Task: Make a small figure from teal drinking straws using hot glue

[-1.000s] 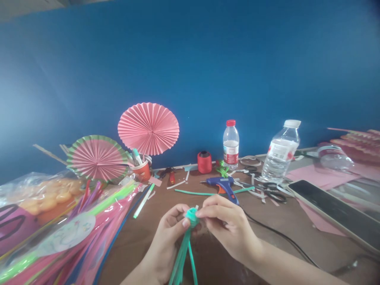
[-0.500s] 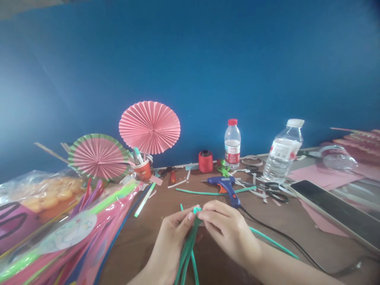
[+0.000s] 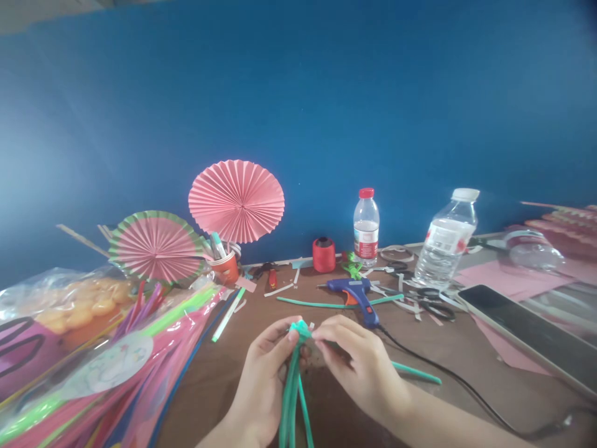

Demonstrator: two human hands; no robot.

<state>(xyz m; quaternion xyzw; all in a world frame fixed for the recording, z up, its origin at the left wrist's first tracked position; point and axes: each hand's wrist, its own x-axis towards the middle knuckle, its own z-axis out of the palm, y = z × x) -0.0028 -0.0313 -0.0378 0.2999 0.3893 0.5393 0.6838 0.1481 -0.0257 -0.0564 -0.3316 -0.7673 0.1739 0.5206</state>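
My left hand (image 3: pixel 263 379) is closed around a bundle of teal paper strips (image 3: pixel 291 389), pinching its knotted top between thumb and forefinger. My right hand (image 3: pixel 359 361) pinches the same top from the right side, fingertips almost touching those of the left. The strips hang down toward me between my wrists. One teal strip (image 3: pixel 415 372) runs out to the right from under my right hand and lies on the brown table (image 3: pixel 219 379). Both hands hover just above the table near its front.
A blue glue gun (image 3: pixel 352 291) with a black cord lies just beyond my hands. Behind it stand a red thread spool (image 3: pixel 323 254), two water bottles (image 3: pixel 366 225) and scissors (image 3: pixel 431 306). Pink paper fans (image 3: pixel 236 200), a pen cup and a bag of coloured straws (image 3: pixel 121 361) fill the left; a dark tablet (image 3: pixel 532 333) lies right.
The wound teal top has been worked between my fingers, and a loose teal strip has come out to the right onto the table. My hands stayed in about the same place.
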